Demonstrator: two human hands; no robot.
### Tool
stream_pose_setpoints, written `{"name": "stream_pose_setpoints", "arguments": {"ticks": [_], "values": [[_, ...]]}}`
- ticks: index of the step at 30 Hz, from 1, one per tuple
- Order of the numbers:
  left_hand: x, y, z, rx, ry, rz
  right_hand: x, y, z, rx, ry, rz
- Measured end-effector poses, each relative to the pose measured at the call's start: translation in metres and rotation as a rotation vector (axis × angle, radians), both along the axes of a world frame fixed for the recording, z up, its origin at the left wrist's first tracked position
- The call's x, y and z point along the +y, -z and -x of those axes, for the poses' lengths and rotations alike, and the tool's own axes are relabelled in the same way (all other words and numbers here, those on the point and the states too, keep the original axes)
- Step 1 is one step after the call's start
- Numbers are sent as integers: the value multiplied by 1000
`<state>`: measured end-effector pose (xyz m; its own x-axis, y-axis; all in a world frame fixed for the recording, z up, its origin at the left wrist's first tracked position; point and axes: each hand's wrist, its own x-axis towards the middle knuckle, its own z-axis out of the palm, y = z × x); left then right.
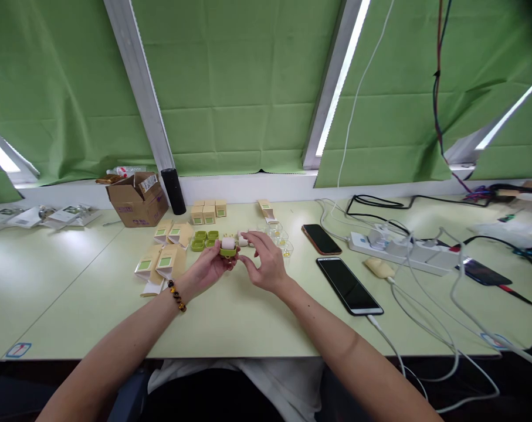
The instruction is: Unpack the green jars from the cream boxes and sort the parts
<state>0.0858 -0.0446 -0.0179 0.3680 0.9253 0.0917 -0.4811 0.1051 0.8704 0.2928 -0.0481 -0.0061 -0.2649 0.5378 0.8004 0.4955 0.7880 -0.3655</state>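
Note:
My left hand (206,269), a beaded bracelet on its wrist, is closed around a small green square cup (228,252). A white block (228,242) sits in the top of that cup. Just to the right is my right hand (264,262), its thumb and fingers apart and apparently holding nothing. Behind its fingertips shows another small white piece (242,239), partly hidden. Several green square cups (199,244) stand together beyond my left hand. Clear plastic covers (278,234) lie beyond my right hand.
Kraft paper boxes (171,261) stand on the left, with smaller ones (209,211) at the back. An open cardboard carton (138,199) and a black cylinder (173,191) are near the wall. Right are two phones (350,286), a power strip (404,253) and tangled cables.

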Motion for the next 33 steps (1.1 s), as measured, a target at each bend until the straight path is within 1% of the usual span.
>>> {"name": "stream_pose_setpoints", "arguments": {"ticks": [4, 9, 12, 16, 20, 24, 26, 29, 31, 33], "values": [[-2, -2, -2, 102, -35, -16, 1, 12, 12, 114, -147, 188], [-5, -5, -5, 138, 3, -13, 3, 18, 20, 245, -275, 321], [-6, -4, -6, 148, -4, -9, 1, 16, 19, 275, -309, 351], [-5, -1, -5, 186, -61, -67, 1, 14, 18, 272, -305, 305], [-1, 1, -2, 327, -159, -213, 0, 12, 18, 279, -274, 272], [1, 1, -2, 387, -313, -347, -1, 10, 18, 336, -274, 314], [0, 1, -3, 407, -404, -438, 1, 10, 17, 389, -287, 366], [-2, 2, -5, 499, -538, -623, 5, 13, 16, 468, -339, 472], [-5, 1, -4, 580, -595, -743, 9, 15, 17, 509, -391, 552], [-7, 0, -4, 649, -628, -831, 11, 17, 19, 542, -451, 640]]}}
